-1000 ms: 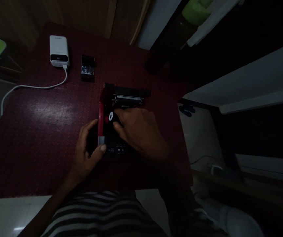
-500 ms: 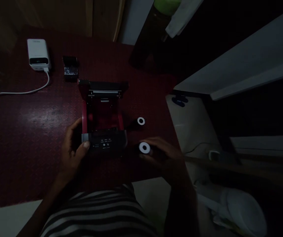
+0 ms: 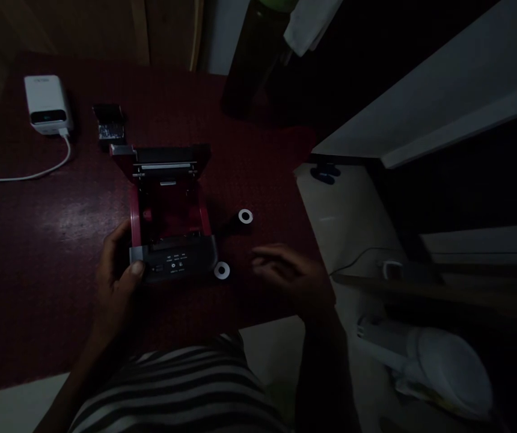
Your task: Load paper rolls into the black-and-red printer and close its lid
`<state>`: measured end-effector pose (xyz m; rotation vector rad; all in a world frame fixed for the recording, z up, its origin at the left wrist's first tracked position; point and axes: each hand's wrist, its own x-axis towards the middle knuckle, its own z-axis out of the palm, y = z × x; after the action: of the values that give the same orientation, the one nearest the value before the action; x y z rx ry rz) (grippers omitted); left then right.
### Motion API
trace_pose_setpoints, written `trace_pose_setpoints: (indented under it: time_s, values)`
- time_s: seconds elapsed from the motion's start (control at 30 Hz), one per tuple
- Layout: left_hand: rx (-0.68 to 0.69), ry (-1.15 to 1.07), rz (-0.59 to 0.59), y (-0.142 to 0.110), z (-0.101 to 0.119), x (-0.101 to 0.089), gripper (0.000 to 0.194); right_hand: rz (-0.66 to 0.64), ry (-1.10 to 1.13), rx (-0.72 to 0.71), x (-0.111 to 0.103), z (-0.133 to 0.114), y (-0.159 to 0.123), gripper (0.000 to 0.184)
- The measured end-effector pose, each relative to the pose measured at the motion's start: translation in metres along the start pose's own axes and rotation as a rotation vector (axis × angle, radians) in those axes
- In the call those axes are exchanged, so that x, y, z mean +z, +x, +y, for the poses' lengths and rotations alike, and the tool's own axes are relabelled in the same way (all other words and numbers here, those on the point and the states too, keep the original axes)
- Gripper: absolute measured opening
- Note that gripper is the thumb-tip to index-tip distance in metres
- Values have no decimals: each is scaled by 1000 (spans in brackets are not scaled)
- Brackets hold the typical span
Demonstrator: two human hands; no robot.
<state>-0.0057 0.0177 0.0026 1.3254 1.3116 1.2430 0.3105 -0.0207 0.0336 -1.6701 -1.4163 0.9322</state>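
My left hand (image 3: 116,279) grips the left front corner of a small red and black printer (image 3: 180,264), thumb on the black front panel and fingers at its side. The printer's lid stands raised, showing a red hollow inside with no roll in it. A roll with a white ring-shaped end (image 3: 227,272) stands against the printer's right front corner. Farther back, a second roll (image 3: 250,217) with a white end and dark side stands apart on the table. My right hand (image 3: 288,276) hovers right of both rolls, holding nothing, its fingers stretched and somewhat apart.
A white power bank (image 3: 44,99) with a plugged-in white cable (image 3: 28,178) lies at the back left. Beside it is a small black open case (image 3: 110,129). A tall dark bottle (image 3: 249,66) stands at the back. The red table (image 3: 60,288) ends on the right above a tiled floor.
My right hand has let go of the nearer roll, which now stands by the printer's corner, and has drawn away to the right. My left hand still grips the printer. The view has shifted slightly.
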Motion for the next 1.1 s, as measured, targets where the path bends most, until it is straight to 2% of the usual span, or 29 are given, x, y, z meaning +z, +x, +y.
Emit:
trace_pose_setpoints:
  time_s: [0.03,0.1,0.17,0.27,0.33,0.4,0.5,0.57,0.63,0.7,0.77,0.87,0.97,1.1]
  values:
    - [-5,-6,0,0,1,0,59,99,-18,22,-1,2,8,23]
    - [-6,-11,0,1,1,0,60,237,-74,39,6,7,28,33]
    - [0,-6,2,1,1,0,62,241,-119,25,20,13,47,45]
    - [9,4,7,1,-1,-1,65,210,-141,1,39,17,64,33]
    - [14,15,5,1,-1,-1,66,211,-138,-4,38,10,62,27]
    - [9,17,-2,1,0,-1,68,196,-124,-47,24,-9,52,28]
    - [-1,-2,-13,1,1,0,69,79,-126,-229,-4,-54,36,33]
    - [3,-22,-14,0,1,0,67,-100,-194,-373,-12,-85,34,31]
    - [11,-27,-18,0,1,0,64,-234,-345,-532,-3,-109,43,30]
    - [14,-20,-24,0,1,-1,63,-318,-494,-637,20,-122,58,36]
    - [6,-10,-29,-1,1,-2,63,-391,-674,-647,48,-129,73,39]
    - [-3,2,-33,-2,3,-2,63,-456,-897,-572,79,-133,86,35]
    - [-4,12,-35,-1,6,-2,62,-508,-968,-513,91,-137,93,33]
    - [-12,1,-45,-1,7,-2,63,-595,-946,-403,95,-140,105,32]
